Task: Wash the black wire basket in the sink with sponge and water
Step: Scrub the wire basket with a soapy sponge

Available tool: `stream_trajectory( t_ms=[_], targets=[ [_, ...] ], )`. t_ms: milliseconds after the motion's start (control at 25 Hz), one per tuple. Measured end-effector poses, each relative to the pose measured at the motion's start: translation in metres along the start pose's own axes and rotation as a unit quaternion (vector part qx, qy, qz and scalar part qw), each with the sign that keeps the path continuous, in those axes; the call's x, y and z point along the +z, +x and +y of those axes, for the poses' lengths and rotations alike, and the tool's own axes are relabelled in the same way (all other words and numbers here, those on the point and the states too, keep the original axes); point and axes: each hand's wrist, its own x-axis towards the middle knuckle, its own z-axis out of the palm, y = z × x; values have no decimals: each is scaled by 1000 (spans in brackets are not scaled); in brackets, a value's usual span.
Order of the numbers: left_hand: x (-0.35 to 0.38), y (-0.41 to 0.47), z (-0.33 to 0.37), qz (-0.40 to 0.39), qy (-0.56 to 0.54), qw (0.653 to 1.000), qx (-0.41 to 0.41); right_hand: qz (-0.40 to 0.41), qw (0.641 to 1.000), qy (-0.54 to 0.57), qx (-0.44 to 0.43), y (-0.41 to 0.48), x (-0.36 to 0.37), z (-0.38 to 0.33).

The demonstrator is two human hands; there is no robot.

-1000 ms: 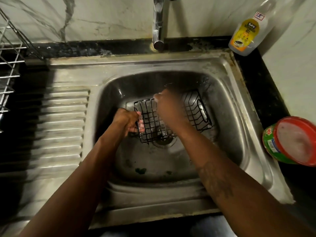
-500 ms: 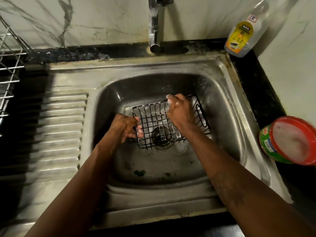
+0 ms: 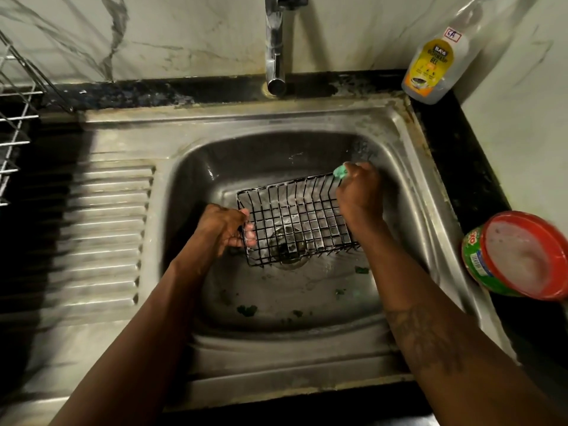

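At the centre of the frame, your two hands work a black wire basket (image 3: 295,222) inside the steel sink (image 3: 215,155), where it sits tilted over the drain (image 3: 289,259). Your left hand (image 3: 221,229) grips the basket's left end, fingers curled through and around the wire. Your right hand (image 3: 358,195) is closed around a green sponge (image 3: 340,171), which peeks out above the knuckles and presses against the basket's far right rim, toward the upper right of the bowl. Suds cling to the wires. Small green scraps (image 3: 246,309) lie on the sink floor below the basket. The tap (image 3: 275,50) stands at top centre against the marble wall. A dish soap bottle (image 3: 430,66) with a yellow label stands at upper right, and a green tub (image 3: 519,256) with a red rim lies tipped at the right edge. The ribbed draining board (image 3: 101,229) runs along the left, with a wire dish rack (image 3: 15,118) at upper left.
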Motion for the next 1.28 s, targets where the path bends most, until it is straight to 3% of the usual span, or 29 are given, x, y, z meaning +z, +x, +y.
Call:
stream_trajectory(
  t_ms=[120, 320, 400, 480, 560, 720, 760, 880, 960, 1080, 1280],
  targets=[
    [1, 2, 0, 3, -5, 1000, 1, 16, 999, 39, 15, -5, 5, -11],
    [3, 3, -2, 4, -6, 1000, 2, -63, 993, 23, -94, -29, 28, -46],
    [5, 4, -1, 3, -10, 1000, 4, -131, 975, 21, -181, -48, 43, -76],
    [6, 4, -1, 6, -11, 1000, 6, -150, 965, 37, -214, -63, 59, -99],
    [6, 5, -1, 2, -24, 1000, 6, -112, 975, 57, -185, -65, 64, -100],
    [2, 5, -2, -2, -31, 999, 6, 20, 992, 120, 44, -28, 37, -46],
    [1, 4, -2, -3, -29, 1000, 8, 47, 990, 121, 61, -22, 33, -35],
    [3, 2, -1, -16, -28, 999, 12, 21, 990, 111, 86, -30, 40, -39],
    [3, 2, -1, -20, -20, 1000, 10, -17, 978, 179, 102, -40, 55, -53],
    [4, 2, 1, -11, -23, 1000, -2, -10, 961, 247, 126, -46, 74, -72],
    [6, 2, 2, -6, -31, 999, -7, -31, 958, 270, 95, -56, 77, -92]
  ],
)
